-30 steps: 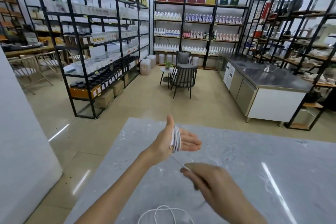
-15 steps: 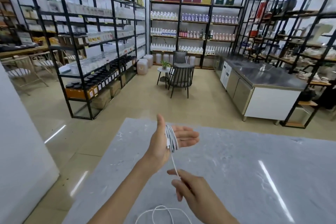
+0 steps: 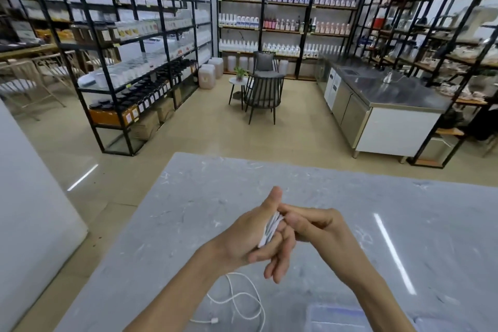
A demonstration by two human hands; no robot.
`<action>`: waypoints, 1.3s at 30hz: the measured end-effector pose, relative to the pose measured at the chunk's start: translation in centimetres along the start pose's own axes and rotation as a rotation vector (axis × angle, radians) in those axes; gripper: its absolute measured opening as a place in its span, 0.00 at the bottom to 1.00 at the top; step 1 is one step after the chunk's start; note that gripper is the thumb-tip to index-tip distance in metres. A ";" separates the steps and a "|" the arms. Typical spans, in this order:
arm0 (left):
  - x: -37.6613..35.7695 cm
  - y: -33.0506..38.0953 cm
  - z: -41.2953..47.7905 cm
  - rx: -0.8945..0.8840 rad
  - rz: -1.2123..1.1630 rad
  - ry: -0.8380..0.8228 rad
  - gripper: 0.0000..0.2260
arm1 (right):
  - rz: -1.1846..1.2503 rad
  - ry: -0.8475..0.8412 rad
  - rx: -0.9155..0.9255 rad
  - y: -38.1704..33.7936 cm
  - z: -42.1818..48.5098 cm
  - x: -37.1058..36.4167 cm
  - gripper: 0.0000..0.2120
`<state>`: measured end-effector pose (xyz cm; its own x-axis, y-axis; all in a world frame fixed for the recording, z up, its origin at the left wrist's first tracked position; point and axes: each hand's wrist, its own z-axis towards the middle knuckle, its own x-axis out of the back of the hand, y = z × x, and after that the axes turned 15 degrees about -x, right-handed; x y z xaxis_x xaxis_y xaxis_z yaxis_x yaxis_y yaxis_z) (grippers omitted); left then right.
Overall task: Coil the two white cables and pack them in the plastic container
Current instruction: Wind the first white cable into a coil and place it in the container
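While a loose white cable (image 3: 237, 302) lies in loops on the grey counter (image 3: 188, 210) just below the left hand's wrist, a blurred clear plastic container (image 3: 347, 318) sits under the right forearm. Above them, the left hand (image 3: 242, 234) is wrapped with a coiled white cable (image 3: 270, 229) around its fingers, and the right hand (image 3: 315, 229) pinches against that coil, touching it.

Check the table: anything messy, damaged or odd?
Nothing damaged or spilled. One white cable lies in loose loops on the table, not yet coiled. The other cable is wound on the left hand, with the right hand at it.
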<state>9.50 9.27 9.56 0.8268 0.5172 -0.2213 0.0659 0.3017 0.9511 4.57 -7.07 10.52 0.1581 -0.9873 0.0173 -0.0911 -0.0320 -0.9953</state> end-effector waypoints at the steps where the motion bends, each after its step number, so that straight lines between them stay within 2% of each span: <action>1: -0.3 -0.2 0.2 0.022 -0.048 -0.009 0.37 | 0.064 -0.044 -0.054 0.2 -0.2 0.4 0.15; 5: -1.0 -1.6 0.8 0.124 -0.072 0.005 0.35 | 0.105 -0.125 -0.101 1.2 -0.8 1.9 0.14; 9: -2.0 -2.8 1.9 0.158 0.091 0.100 0.34 | 0.046 -0.015 -0.025 2.9 -1.0 3.0 0.10; 12: -2.4 -3.6 2.7 0.175 0.237 0.156 0.37 | 0.019 0.039 0.032 4.3 -1.0 3.7 0.10; 18: -3.4 -4.5 3.5 0.213 0.252 0.171 0.37 | 0.007 0.040 0.003 6.0 -1.5 5.0 0.10; 26: -5.0 -6.0 5.5 0.196 0.295 0.077 0.34 | -0.001 0.044 0.037 7.2 -3.7 7.0 0.04; 34: -6.2 -6.9 8.1 0.113 0.282 0.122 0.35 | -0.090 0.230 0.104 6.0 -4.9 8.0 0.06; 36: -6.5 -7.0 8.7 0.066 0.311 0.182 0.34 | -0.079 0.286 0.126 6.0 -5.1 8.2 0.05; 39: -6.5 -7.0 9.7 -0.085 0.455 0.452 0.30 | -0.087 0.438 0.120 6.6 -5.3 7.9 0.03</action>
<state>9.12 -3.94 6.43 0.4440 0.8888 0.1132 -0.2956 0.0261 0.9550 0.02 -15.89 4.62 -0.2721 -0.9555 0.1140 0.0232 -0.1249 -0.9919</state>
